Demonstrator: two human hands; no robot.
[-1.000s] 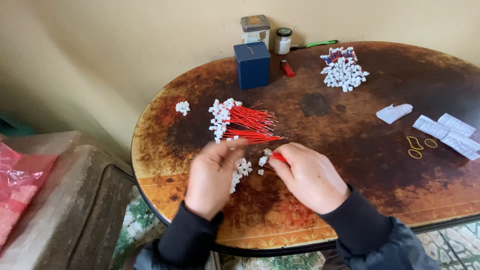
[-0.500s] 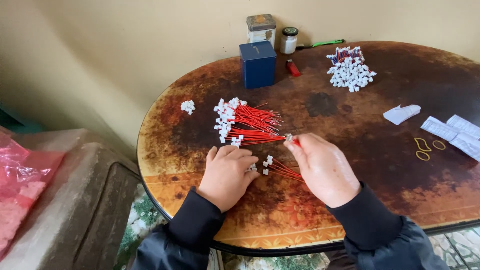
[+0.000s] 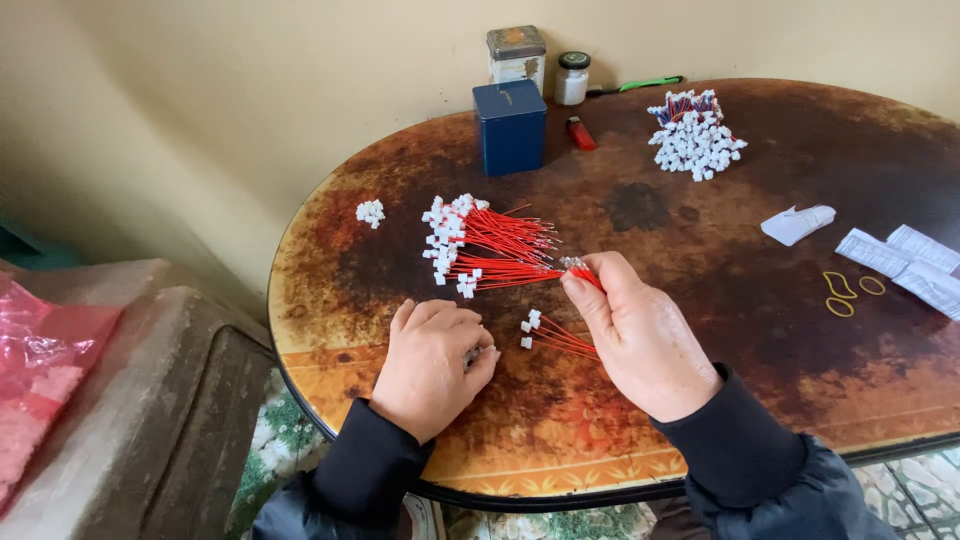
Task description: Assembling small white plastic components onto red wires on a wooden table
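Observation:
A fan of red wires with white plastic connectors (image 3: pixel 480 245) lies on the round brown table (image 3: pixel 700 230). My right hand (image 3: pixel 640 335) pinches the bare ends of the wires between thumb and fingers. Under it lie a few more red wires with white connectors (image 3: pixel 550 335). My left hand (image 3: pixel 430 365) rests curled on the table just left of them, closed over small pieces that I cannot make out. A small clump of white connectors (image 3: pixel 370 212) sits apart at the left.
At the back stand a dark blue box (image 3: pixel 510 128), a metal tin (image 3: pixel 517 52), a small jar (image 3: pixel 572 78), a red lighter (image 3: pixel 581 133) and a green pen (image 3: pixel 640 85). A bundled connector pile (image 3: pixel 693 135), white paper pieces (image 3: pixel 895 255) and yellow rubber bands (image 3: pixel 848 290) lie right. Pink plastic bag (image 3: pixel 40 370) at left.
My right hand has moved up and right from the loose wires to the ends of the big red bundle. My left hand has drawn back and curled shut on the table.

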